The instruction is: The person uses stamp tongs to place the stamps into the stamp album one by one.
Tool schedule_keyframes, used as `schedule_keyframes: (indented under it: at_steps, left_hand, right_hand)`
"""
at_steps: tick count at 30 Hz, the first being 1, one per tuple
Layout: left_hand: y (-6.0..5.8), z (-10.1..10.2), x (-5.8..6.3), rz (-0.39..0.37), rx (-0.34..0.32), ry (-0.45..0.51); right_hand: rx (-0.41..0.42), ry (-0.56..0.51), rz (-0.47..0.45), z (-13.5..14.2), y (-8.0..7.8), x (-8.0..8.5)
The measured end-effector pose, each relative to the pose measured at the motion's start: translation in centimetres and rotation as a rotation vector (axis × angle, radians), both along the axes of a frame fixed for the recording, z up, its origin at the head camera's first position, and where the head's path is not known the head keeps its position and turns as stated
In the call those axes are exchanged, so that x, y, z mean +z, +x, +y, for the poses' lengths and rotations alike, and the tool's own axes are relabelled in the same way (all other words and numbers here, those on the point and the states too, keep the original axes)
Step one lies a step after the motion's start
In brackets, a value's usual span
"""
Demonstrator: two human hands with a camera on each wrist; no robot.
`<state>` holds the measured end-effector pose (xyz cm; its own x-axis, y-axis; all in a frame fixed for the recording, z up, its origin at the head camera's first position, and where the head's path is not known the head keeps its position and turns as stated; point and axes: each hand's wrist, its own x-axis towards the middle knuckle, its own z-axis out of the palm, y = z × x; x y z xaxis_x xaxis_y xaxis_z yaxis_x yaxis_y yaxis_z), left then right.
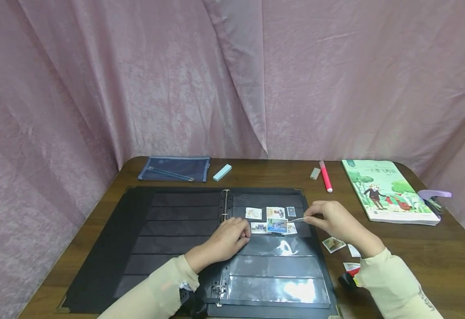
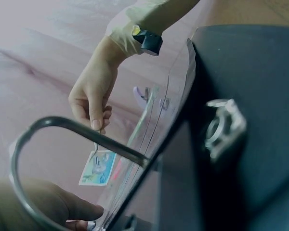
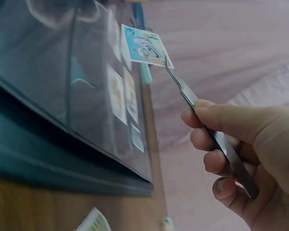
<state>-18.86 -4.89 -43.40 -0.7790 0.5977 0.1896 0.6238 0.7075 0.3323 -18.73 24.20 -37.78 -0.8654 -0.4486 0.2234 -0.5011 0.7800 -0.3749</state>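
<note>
My right hand (image 1: 330,219) pinches metal tweezers (image 3: 221,139) between thumb and fingers. Their tips grip one edge of a blue postage stamp (image 3: 144,46), raised over the album page in the right wrist view. Below it on the right-hand page of the black stamp album (image 1: 108,248), several stamps show in the upper pockets, among them a pale one (image 1: 253,213) and a small dark one (image 1: 291,211). My left hand (image 1: 228,237) rests on that page beside the ring binding (image 1: 225,206), thumb and fingertip at the clear film; whether they pinch it I cannot tell.
Loose stamps (image 1: 334,244) lie right of the album, partly under my right forearm. Behind stand a blue mesh pouch (image 1: 176,166), a light blue box-shaped piece (image 1: 222,172), an eraser (image 1: 315,173) and a pink marker (image 1: 326,177). A green-covered book (image 1: 389,190) lies at the right.
</note>
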Motion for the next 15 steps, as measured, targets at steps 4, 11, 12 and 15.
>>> schedule_keyframes:
  at_steps: [4, 11, 12, 15]
  left_hand:
    - [0.0, 0.0, 0.0, -0.007, 0.004, 0.003]
    - [0.1, 0.0, 0.2, -0.005, 0.004, 0.019]
    - [0.1, 0.0, 0.2, -0.007, 0.004, 0.018]
    - [0.1, 0.0, 0.3, -0.016, 0.005, 0.018]
  right_hand:
    - [0.039, -0.015, 0.002, -1.0, -0.2, -0.6]
    - [0.078, -0.026, 0.015, -2.2, -0.6, -1.6]
    - [0.08, -0.025, 0.016, -2.3, -0.6, -1.6]
    - [0.085, -0.029, -0.001, -2.5, -0.7, -1.9]
